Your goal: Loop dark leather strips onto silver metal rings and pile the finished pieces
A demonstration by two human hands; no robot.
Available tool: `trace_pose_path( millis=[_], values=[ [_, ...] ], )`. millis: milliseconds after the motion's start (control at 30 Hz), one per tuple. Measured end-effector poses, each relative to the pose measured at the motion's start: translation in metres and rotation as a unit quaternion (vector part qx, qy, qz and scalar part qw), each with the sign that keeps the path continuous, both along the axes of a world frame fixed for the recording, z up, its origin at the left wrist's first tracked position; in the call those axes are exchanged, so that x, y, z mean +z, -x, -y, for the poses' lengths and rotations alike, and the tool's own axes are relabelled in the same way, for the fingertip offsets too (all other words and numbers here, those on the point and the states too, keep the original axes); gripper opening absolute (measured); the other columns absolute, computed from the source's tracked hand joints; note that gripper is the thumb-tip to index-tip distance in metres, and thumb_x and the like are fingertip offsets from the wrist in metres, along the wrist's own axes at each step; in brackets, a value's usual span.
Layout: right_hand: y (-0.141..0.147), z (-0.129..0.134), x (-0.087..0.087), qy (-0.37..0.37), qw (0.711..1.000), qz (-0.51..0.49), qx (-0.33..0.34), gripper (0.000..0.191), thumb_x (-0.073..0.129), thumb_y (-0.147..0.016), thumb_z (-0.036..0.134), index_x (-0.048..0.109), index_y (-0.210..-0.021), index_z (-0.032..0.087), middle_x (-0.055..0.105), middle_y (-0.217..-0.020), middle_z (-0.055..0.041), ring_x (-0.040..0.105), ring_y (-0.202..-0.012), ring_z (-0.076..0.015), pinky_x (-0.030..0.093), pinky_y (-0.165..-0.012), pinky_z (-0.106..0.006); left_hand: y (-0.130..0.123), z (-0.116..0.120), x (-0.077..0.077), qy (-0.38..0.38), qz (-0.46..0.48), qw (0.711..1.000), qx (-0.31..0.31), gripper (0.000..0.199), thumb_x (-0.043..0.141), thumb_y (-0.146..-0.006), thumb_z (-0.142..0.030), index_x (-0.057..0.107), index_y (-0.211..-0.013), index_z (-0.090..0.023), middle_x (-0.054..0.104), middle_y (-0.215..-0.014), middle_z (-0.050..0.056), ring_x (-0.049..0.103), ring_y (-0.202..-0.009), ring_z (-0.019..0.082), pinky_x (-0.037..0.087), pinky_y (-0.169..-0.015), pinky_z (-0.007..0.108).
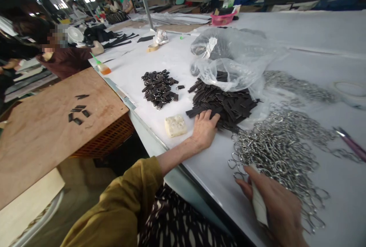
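My left hand (204, 129) rests at the near left edge of a heap of short dark brown strips (231, 104), its fingers spread and slightly bent over them. My right hand (277, 205) is beside a large pile of silver metal rings (274, 144); thumb and forefinger are parted, their tips by rings at the pile's near edge. A white band-like piece (259, 205) lies along that hand; whether it is a finger wrap or something held is unclear. Left of the strips is a heap of folded dark tabs with rings (160, 87). A pale spongy block (175, 125) sits near my left wrist.
A clear plastic bag (228, 60) lies behind the strips. Purple-handled tweezers or pliers (351, 144) lie at right. A glue bottle (102, 67) stands near the table's left edge. Beside it, a wooden board (57, 125) holds several dark pieces. A co-worker (65, 56) sits at left.
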State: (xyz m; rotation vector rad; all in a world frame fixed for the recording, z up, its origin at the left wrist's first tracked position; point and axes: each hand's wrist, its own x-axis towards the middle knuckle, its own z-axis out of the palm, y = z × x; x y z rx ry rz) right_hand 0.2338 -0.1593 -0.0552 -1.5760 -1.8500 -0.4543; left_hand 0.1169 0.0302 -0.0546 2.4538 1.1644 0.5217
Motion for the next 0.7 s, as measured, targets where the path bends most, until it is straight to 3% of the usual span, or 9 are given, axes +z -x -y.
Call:
trace_pose_path(
  millis=[133, 367, 567, 700],
  values=[
    [0.0, 0.0, -0.001, 0.002, 1.0, 0.002, 0.001, 0.03, 0.069, -0.077, 0.024, 0.061, -0.104, 0.013, 0.068, -0.074, -0.0048, 0.062, -0.061, -0.0138, 0.046, -0.066, -0.025, -0.007, -0.014, 0.004, 0.037, 0.084, 0.995, 0.044, 0.026, 0.052, -0.084, -0.024, 0.06, -0.108, -0.021, 0.058, -0.12, 0.007, 0.048, -0.112, 0.023, 0.039, -0.098, 0.039],
    [0.001, 0.002, 0.001, -0.01, 1.0, 0.001, 0.0, 0.03, 0.07, -0.076, 0.023, 0.061, -0.102, 0.012, 0.068, -0.074, -0.0056, 0.062, -0.061, -0.0134, 0.045, -0.065, -0.025, -0.018, -0.025, 0.002, 0.122, 0.205, 0.965, 0.11, 0.021, 0.051, -0.083, -0.016, 0.063, -0.1, -0.014, 0.065, -0.106, 0.007, 0.058, -0.1, 0.016, 0.043, -0.094, 0.029],
    [0.001, 0.001, 0.002, -0.009, 1.0, -0.001, -0.001, 0.029, 0.068, -0.078, 0.024, 0.061, -0.103, 0.012, 0.068, -0.075, -0.0052, 0.062, -0.062, -0.0133, 0.045, -0.066, -0.025, -0.007, -0.006, 0.009, 0.191, 0.284, 0.936, 0.085, 0.032, 0.05, -0.08, -0.011, 0.055, -0.112, -0.013, 0.065, -0.111, 0.006, 0.06, -0.101, 0.013, 0.046, -0.093, 0.026],
    [0.001, 0.002, -0.001, 0.0, 1.0, -0.008, 0.001, 0.029, 0.067, -0.079, 0.025, 0.061, -0.104, 0.012, 0.068, -0.075, -0.0056, 0.061, -0.061, -0.0138, 0.045, -0.065, -0.026, 0.009, 0.014, 0.013, 0.236, 0.361, 0.901, 0.04, 0.031, 0.051, -0.073, -0.003, 0.061, -0.1, -0.014, 0.059, -0.122, 0.008, 0.054, -0.114, 0.016, 0.039, -0.102, 0.03]
  ],
)
